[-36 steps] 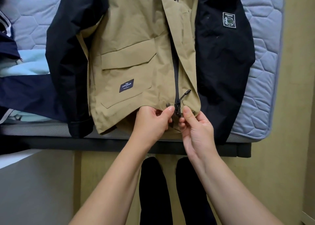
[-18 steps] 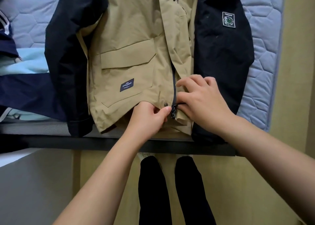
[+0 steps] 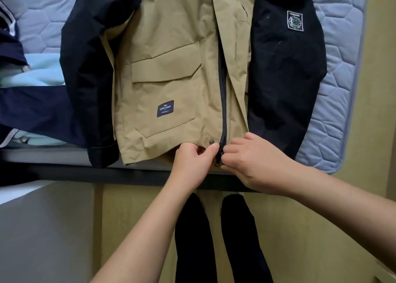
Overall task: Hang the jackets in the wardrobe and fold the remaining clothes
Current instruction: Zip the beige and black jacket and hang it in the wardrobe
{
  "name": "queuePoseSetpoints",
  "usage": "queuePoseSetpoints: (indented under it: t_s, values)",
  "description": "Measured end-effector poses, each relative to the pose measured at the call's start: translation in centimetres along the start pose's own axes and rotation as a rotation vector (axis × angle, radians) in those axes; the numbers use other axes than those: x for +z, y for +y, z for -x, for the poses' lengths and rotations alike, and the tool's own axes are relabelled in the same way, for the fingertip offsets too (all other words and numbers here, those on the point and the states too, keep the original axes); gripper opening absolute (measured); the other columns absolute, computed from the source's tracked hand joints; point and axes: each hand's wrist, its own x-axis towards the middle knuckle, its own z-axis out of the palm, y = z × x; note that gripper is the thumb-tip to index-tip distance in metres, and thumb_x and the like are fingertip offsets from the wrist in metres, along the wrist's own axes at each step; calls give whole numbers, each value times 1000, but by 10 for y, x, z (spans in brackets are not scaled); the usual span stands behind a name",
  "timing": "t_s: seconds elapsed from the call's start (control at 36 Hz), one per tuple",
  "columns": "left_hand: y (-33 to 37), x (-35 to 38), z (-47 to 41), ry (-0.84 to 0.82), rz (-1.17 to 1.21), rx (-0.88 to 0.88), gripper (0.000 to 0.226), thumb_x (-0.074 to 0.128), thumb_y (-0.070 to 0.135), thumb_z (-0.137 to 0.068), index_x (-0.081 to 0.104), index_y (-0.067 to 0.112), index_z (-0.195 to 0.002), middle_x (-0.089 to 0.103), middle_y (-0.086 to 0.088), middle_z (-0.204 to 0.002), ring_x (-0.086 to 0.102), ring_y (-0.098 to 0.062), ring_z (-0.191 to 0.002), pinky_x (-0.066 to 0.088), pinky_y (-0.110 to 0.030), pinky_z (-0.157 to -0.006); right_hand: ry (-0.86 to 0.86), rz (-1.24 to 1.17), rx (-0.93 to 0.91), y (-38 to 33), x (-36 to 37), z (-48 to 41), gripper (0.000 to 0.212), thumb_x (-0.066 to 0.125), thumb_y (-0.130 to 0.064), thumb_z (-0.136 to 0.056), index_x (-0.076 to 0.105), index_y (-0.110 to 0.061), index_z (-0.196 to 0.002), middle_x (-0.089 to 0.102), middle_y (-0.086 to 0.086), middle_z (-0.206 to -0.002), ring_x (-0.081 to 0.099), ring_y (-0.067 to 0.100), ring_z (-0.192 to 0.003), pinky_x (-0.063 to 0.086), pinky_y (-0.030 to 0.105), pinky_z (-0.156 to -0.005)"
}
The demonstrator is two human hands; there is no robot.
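One tan jacket [image 3: 171,47] with navy sleeves, flat on the mattress [image 3: 342,89], hem at its near edge. Left grip [image 3: 192,162] pinches the hem beside the zip [image 3: 222,111]; right grip [image 3: 250,164] pinches the zip's foot.

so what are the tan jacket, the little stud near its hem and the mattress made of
Jacket: seemingly a thin woven synthetic shell, matte, with crisp creases. Stud: probably metal, round with a dull sheen. Mattress: quilted fabric, soft-looking, stitched in hexagons.
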Motion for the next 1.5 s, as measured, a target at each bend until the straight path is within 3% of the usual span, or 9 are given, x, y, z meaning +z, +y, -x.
queuePoseSetpoints:
  t_s: [0.28, 0.39, 0.47, 0.58, 0.72, 0.86, 1.03, 1.17, 1.5]
  values:
    - [5, 19, 9, 107, 111, 125, 38, 60, 32, -91, 69, 2, -71, 68, -9, -66, 64, -29, -67, 54, -40, -66, 12, -174, 271, 2, 6, 4, 18, 53, -28, -92, 59, -23, -75, 48, -10, -81, 50, 15, -77, 37, 31, -65]
    - [-2, 17, 8, 106, 99, 79, 38, 58, 33, -92, 67, 7, -65, 61, 2, -51, 57, -10, -53, 48, -28, -62, -74, -1160, 868, 9, 7, 5, 16, 55, -34, -88, 61, -19, -86, 65, 0, -97, 64, 15, -90, 51, 27, -74]
    - [-6, 22, 11, 99, 150, 52, 38, 58, 30, -92, 67, 4, -66, 59, 4, -50, 55, -9, -51, 47, -28, -60, -167, -2123, 972, 12, 15, 7, 30, 58, -34, -85, 58, -11, -105, 68, 15, -115, 67, 30, -105, 52, 41, -86]
    - [-5, 28, 14, 72, 191, 64, 30, 61, 26, -91, 68, 7, -69, 59, 7, -53, 53, -5, -51, 44, -23, -57, 295, -2486, 1123, -3, 25, -4, 30, 70, -18, -76, 62, -3, -101, 73, 16, -92, 73, 24, -81, 59, 33, -71]
    - [4, 32, 4, 39, 393, -73, 26, 66, 23, -88, 62, 9, -66, 54, 5, -50, 48, -7, -46, 40, -16, -46, 614, -2509, 1131, -17, 37, -12, 21, 64, -3, -82, 58, -1, -102, 71, 14, -85, 70, 21, -66, 57, 26, -57]
    - [13, 33, -8, 173, 483, -95, 24, 73, 23, -82, 70, 4, -97, 73, -2, -90, 69, -15, -86, 56, -31, -80, 698, -2221, 1133, -22, 43, -12, 21, 64, -1, -86, 52, -5, -103, 67, 14, -95, 67, 19, -80, 57, 27, -70]
    - [24, 25, -28, 213, 396, -173, 25, 72, 37, -80, 67, 13, -75, 62, 9, -54, 57, -2, -47, 46, -19, -51, 853, -2057, 1237, -20, 42, -1, 38, 71, -3, -81, 53, 0, -114, 66, 20, -111, 70, 20, -84, 57, 26, -62]
    - [26, 20, -31, -37, 374, -222, 30, 76, 32, -78, 71, 8, -94, 75, -1, -85, 72, -12, -79, 55, -24, -63, 732, -1990, 1203, -18, 39, 5, 39, 73, -10, -81, 54, -4, -115, 68, 17, -108, 71, 22, -89, 57, 27, -68]
    - [27, 27, -41, -31, 143, -230, 23, 81, 29, -73, 70, 10, -80, 72, 7, -64, 71, -8, -65, 56, -29, -75, 484, -1695, 1115, -26, 33, 21, 23, 67, -16, -88, 59, 3, -99, 71, 9, -69, 63, 9, -54, 52, 18, -51]
